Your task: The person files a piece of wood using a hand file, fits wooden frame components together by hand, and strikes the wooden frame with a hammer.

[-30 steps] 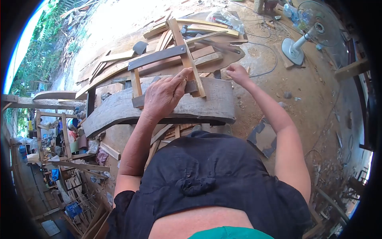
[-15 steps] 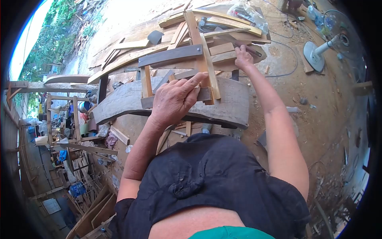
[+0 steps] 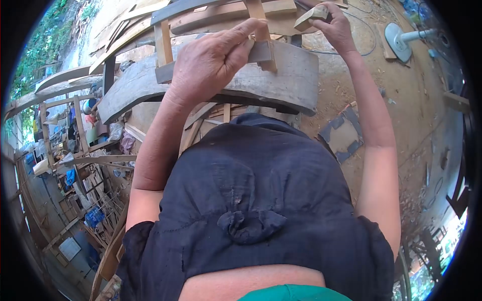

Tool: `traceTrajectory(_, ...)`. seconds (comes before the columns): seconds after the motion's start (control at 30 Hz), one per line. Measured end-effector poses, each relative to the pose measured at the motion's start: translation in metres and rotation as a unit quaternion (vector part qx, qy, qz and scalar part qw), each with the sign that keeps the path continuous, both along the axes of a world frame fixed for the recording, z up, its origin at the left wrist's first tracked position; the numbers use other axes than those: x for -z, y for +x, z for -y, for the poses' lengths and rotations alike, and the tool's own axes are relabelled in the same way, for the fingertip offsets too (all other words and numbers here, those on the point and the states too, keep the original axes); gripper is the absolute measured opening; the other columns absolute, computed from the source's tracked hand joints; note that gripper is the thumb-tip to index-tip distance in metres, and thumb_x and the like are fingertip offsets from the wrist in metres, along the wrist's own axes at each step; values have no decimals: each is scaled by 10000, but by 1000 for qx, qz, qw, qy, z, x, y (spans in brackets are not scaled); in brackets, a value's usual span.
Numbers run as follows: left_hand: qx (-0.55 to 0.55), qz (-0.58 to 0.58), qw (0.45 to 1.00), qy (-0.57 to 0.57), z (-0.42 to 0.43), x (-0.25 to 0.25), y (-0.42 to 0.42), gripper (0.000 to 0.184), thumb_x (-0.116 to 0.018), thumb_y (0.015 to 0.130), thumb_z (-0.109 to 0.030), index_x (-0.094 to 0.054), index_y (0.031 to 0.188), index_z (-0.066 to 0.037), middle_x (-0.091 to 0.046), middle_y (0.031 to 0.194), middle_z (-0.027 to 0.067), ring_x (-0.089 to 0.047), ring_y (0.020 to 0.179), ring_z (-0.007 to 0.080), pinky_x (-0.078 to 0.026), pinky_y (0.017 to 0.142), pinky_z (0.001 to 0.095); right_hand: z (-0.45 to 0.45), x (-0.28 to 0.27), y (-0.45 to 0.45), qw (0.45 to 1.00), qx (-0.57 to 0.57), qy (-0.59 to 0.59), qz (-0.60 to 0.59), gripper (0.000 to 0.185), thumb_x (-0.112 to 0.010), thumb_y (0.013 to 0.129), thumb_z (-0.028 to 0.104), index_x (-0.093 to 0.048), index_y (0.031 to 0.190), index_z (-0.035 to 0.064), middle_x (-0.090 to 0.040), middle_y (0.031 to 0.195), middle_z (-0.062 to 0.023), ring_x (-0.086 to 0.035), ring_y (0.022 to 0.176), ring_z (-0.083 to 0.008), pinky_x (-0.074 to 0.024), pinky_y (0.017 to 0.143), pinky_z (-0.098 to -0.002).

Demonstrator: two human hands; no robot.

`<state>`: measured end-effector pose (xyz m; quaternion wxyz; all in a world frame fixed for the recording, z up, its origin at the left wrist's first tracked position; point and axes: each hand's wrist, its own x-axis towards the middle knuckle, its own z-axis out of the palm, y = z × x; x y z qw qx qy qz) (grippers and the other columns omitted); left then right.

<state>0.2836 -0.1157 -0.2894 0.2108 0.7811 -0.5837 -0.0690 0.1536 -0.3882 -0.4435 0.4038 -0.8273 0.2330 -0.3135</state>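
My left hand (image 3: 208, 62) is closed on the wooden frame (image 3: 262, 52), its index finger stretched along the lower rail toward the right upright. That frame stands on a curved grey plank (image 3: 293, 75). At the upper right my right hand (image 3: 335, 31) pinches a short wood block (image 3: 311, 18), raised beyond the plank's far right end. The frame's upper part is cut off by the top of the view.
Wood strips (image 3: 201, 21) lie behind the plank. A white fan (image 3: 397, 42) stands at the right, near a cable. Under the plank are more wood pieces (image 3: 192, 134). Racks and scrap wood (image 3: 103, 200) fill the left side, and a dark flat piece (image 3: 346, 131) lies on the ground.
My right hand has reached to the wood pieces and now holds a short block. My left hand stays at the frame. The view has tilted downward, so the bench appears higher.
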Motion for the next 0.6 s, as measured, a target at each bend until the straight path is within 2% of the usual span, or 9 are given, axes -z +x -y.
traceTrajectory(0.07, 8, -4, 1000, 0, 1, -1, 0, 379, -494, 965, -288, -548, 1339, -279, -687, 880, 62, -648, 785, 196, -503, 748, 326, -23, -37, -13, 999, 36, -7, 40, 318, -750, 639, 124, -489, 800, 37, -498, 757, -69, -520, 719, -192, -439, 659, -330)
traceTrajectory(0.13, -9, -26, 999, 17, 0, -1, 0, 379, -499, 965, -302, -550, 1339, -273, -692, 898, 55, -650, 793, 187, -502, 761, 324, -42, -65, -25, 981, -38, 160, 104, 301, -720, 738, 42, -575, 998, 0, -645, 903, -39, -608, 842, -109, -502, 757, -278)
traceTrajectory(0.17, -3, -25, 1000, 15, 0, -1, 0, 379, -499, 965, -302, -550, 1339, -273, -692, 898, 55, -650, 793, 187, -502, 761, 324, -52, -74, -30, 969, -58, 205, 122, 357, -714, 753, 12, -583, 1084, -7, -643, 986, -41, -607, 893, -108, -499, 795, -272)
traceTrajectory(0.2, -2, -24, 1000, 15, 0, -1, 1, 378, -500, 965, -306, -550, 1339, -271, -695, 902, 54, -649, 789, 184, -502, 763, 324, -59, -76, -34, 970, -55, 201, 123, 357, -714, 753, 12, -583, 1084, -7, -643, 986, -41, -607, 893, -108, -499, 795, -272)
traceTrajectory(0.27, 0, -22, 1000, 9, 0, -1, 0, 378, -501, 966, -310, -550, 1339, -269, -697, 906, 53, -649, 785, 182, -502, 765, 324, -76, -73, -38, 988, -40, 100, 114, 314, -745, 742, 95, -605, 1020, 49, -631, 838, -2, -593, 770, -99, -489, 659, -251)
traceTrajectory(0.3, 0, -22, 1000, 12, 0, -1, 0, 375, -493, 961, -316, -556, 1327, -269, -696, 891, 69, -659, 802, 220, -513, 745, 353, -85, -78, -39, 985, -45, 118, 121, 352, -758, 682, 127, -622, 992, 29, -640, 983, -110, -651, 802, -207, -529, 722, -318)
traceTrajectory(0.33, -1, -22, 1000, 14, 0, -2, 0, 372, -485, 956, -322, -561, 1316, -270, -695, 875, 86, -670, 819, 259, -524, 725, 382, -95, -82, -41, 985, -45, 113, 122, 352, -758, 682, 127, -622, 992, 29, -640, 983, -110, -651, 802, -207, -529, 722, -318)
traceTrajectory(0.43, -3, -3, 999, 40, 0, -6, 0, 384, -484, 959, -338, -535, 1336, -286, -689, 858, 82, -669, 817, 258, -523, 729, 381, -124, -88, -44, 997, -61, 11, 49, 376, -778, 683, 135, -623, 998, 2, -582, 864, -71, -630, 727, -141, -532, 626, -266)
traceTrajectory(0.6, -12, -1, 999, 48, -2, -8, -1, 380, -476, 967, -374, -527, 1335, -294, -696, 891, 75, -674, 843, 255, -526, 736, 388, -163, -83, -45, 994, -62, 80, -27, 366, -742, 726, 184, -614, 1020, 9, -624, 872, -133, -661, 690, -226, -539, 617, -334)
